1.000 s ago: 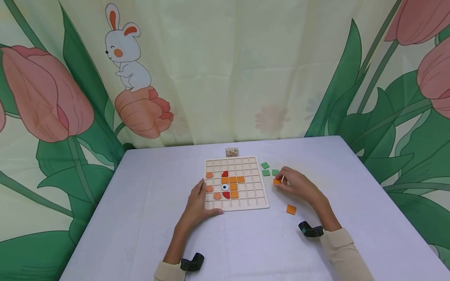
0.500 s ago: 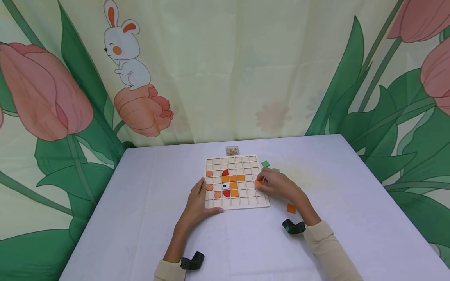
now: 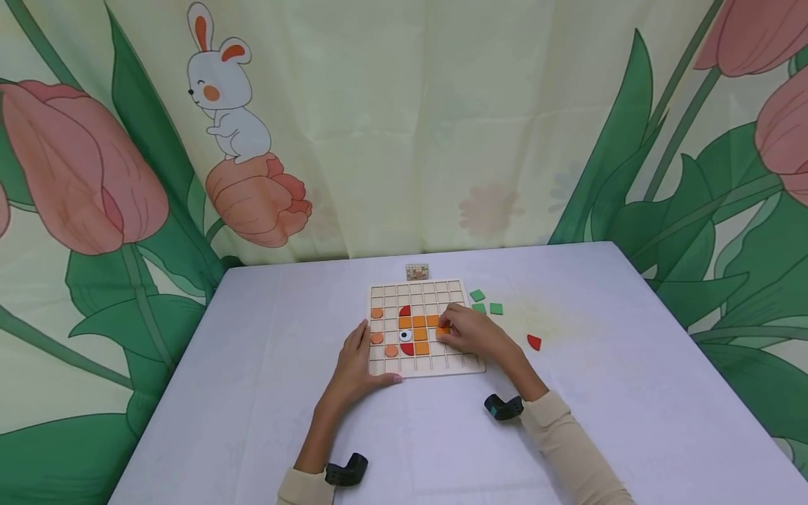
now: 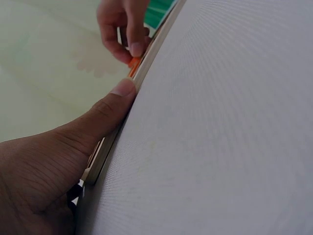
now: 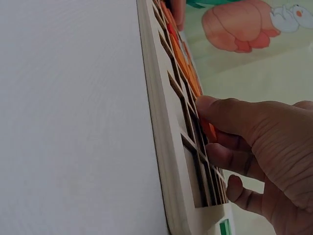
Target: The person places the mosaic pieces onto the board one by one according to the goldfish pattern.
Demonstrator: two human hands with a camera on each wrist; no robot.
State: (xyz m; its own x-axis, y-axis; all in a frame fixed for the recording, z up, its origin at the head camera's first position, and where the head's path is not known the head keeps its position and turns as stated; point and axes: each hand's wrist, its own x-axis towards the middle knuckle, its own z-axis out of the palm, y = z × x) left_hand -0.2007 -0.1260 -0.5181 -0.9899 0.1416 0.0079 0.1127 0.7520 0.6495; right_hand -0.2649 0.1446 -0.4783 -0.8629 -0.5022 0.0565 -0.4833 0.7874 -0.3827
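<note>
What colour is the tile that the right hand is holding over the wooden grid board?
Orange. The tile shows best in the head view.

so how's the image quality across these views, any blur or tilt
Head view: even soft light, sharp, faint shadows, wide-angle bend at the edges. Left wrist view: rolled sideways, the left hand close and dark, the board edge soft. Right wrist view: also rolled, the right hand sharp, backdrop blurred.

Table [image 3: 265, 393] w/ grid board [image 3: 451, 366], loose tiles [image 3: 496, 308].
</note>
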